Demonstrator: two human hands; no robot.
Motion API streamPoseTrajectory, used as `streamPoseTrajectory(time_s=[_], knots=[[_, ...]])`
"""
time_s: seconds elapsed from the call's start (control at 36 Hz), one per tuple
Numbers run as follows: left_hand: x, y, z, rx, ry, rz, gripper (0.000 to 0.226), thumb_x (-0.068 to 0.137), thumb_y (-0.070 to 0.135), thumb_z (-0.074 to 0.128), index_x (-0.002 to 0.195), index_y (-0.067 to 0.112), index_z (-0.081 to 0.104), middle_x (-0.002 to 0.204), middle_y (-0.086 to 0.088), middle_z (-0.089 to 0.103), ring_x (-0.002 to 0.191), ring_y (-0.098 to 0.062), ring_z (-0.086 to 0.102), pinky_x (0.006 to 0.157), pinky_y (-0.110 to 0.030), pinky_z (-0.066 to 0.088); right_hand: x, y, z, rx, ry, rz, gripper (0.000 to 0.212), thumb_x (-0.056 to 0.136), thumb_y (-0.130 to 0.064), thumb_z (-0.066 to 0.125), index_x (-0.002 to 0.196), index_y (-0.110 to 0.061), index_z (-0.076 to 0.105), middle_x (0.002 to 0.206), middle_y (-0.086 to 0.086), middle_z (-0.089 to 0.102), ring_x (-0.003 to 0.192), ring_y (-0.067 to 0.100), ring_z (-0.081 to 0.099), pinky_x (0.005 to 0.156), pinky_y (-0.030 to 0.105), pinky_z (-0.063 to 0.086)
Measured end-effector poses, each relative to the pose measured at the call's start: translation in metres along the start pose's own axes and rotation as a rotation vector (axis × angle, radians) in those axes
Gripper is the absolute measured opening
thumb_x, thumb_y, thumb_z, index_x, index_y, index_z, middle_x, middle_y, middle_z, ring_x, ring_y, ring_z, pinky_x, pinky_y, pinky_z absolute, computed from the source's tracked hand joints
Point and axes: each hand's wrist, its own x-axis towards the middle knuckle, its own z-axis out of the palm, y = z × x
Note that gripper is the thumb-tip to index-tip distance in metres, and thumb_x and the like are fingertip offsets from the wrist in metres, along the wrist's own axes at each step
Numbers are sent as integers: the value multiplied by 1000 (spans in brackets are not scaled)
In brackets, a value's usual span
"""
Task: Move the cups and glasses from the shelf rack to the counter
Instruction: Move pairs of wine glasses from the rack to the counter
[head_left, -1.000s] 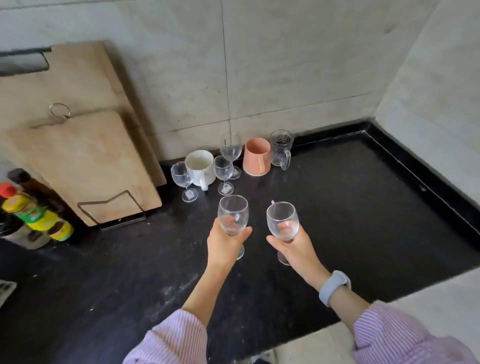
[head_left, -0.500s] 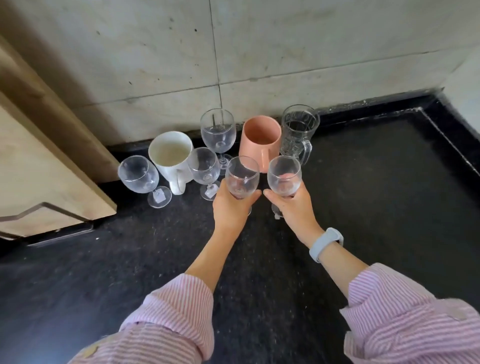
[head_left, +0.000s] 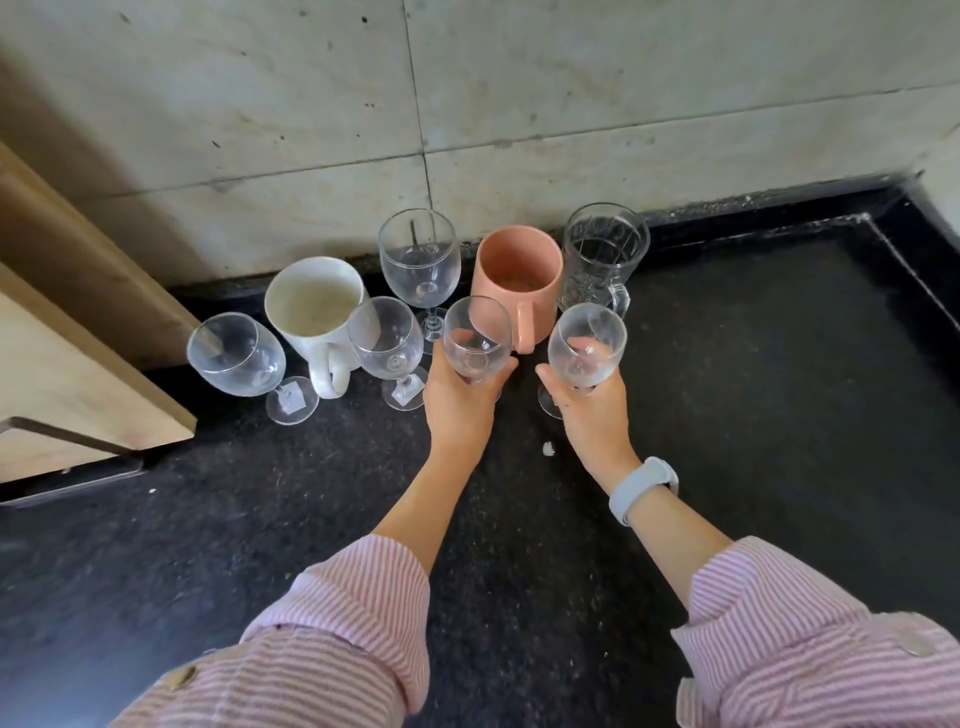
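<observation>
My left hand (head_left: 457, 402) grips a clear wine glass (head_left: 477, 335) by its bowl, just in front of the pink mug (head_left: 517, 283). My right hand (head_left: 592, 410) holds a second wine glass (head_left: 586, 345), whose foot shows low beside the hand, at or just above the black counter (head_left: 779, 415). Behind them by the wall stand a white mug (head_left: 311, 304), a tall wine glass (head_left: 420, 260), a glass mug (head_left: 602, 257) and two more wine glasses (head_left: 387, 340) (head_left: 236, 356). The shelf rack is out of view.
Wooden cutting boards (head_left: 67, 332) lean against the tiled wall at the left, held by a metal stand (head_left: 67, 441). A small white scrap (head_left: 548, 448) lies on the counter between my wrists. The counter's raised edge runs along the right.
Both hands have carried their wine glasses forward and down toward the group of cups by the wall. The view has closed in on the counter.
</observation>
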Motion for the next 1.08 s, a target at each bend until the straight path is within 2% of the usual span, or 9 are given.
streamPoseTrajectory(time_s=[0.08, 0.19, 0.28, 0.33, 0.42, 0.61, 0.75, 0.92, 1.08], knots=[[-8, -3, -1, 45, -4, -37, 40, 75, 27, 74, 108, 23, 49, 105, 8, 60, 92, -5, 57, 80, -17, 42, -10, -1, -5, -52, -14, 25, 42, 81, -23, 67, 119, -13, 53, 118, 4, 60, 109, 12, 55, 94, 24, 42], [-32, -16, -8, 333, -16, 44, 36, 85, 18, 62, 120, 12, 53, 119, -6, 60, 110, -21, 54, 95, -33, 44, -29, 2, -11, -238, 3, -1, 30, 86, -21, 60, 114, -12, 54, 116, 5, 60, 108, 16, 55, 92, 24, 40], [-50, -29, -12, 608, -93, 161, 43, 90, 21, 53, 132, 13, 46, 142, -6, 46, 134, -21, 36, 110, -40, 26, -47, 10, -17, -478, -39, -163, 34, 90, -15, 52, 123, -13, 50, 124, 5, 57, 121, 21, 50, 109, 35, 34], [-57, -37, -13, 802, -187, 214, 51, 92, 31, 47, 140, 15, 35, 154, -5, 28, 143, -19, 19, 114, -43, 16, -56, 18, -18, -726, -145, -219, 45, 93, -21, 44, 137, -12, 38, 147, 8, 38, 139, 22, 29, 117, 41, 14], [-59, -44, -13, 981, -275, 240, 61, 94, 44, 36, 146, 17, 18, 159, -3, 9, 146, -19, 5, 115, -48, 11, -61, 26, -19, -1001, -229, -236, 54, 96, -35, 30, 145, -13, 19, 158, 6, 11, 145, 20, 9, 117, 45, 5], [-46, -45, -16, 1080, -392, 186, 66, 94, 53, 24, 147, 22, 2, 159, 0, -7, 146, -22, -8, 115, -53, 1, -51, 21, -19, -1111, -314, -182, 60, 96, -40, 26, 147, -17, 3, 159, 5, -1, 146, 22, -1, 118, 48, 3], [-50, -40, -26, 1079, -421, 151, 64, 94, 50, 28, 147, 20, 7, 159, -3, -2, 146, -24, -7, 115, -54, 0, -53, 13, -21, -1113, -360, -135, 58, 97, -38, 25, 147, -18, 4, 159, 7, -2, 145, 24, -3, 118, 48, 4], [-89, -39, -70, 1073, -324, 144, 59, 94, 44, 34, 146, 21, 16, 159, -6, 7, 146, -25, -3, 115, -53, 0, -95, -7, -7, -1035, -380, -160, 53, 97, -34, 28, 145, -15, 15, 157, 9, 14, 145, 25, 3, 119, 47, 8], [-157, -43, -165, 930, -93, -61, 54, 94, 42, 35, 144, 22, 24, 157, -2, 17, 145, -20, 9, 116, -50, 3, -175, -30, 42, -944, -548, -327, 44, 96, -31, 33, 137, -17, 37, 150, 2, 34, 143, 20, 16, 117, 45, 11]])
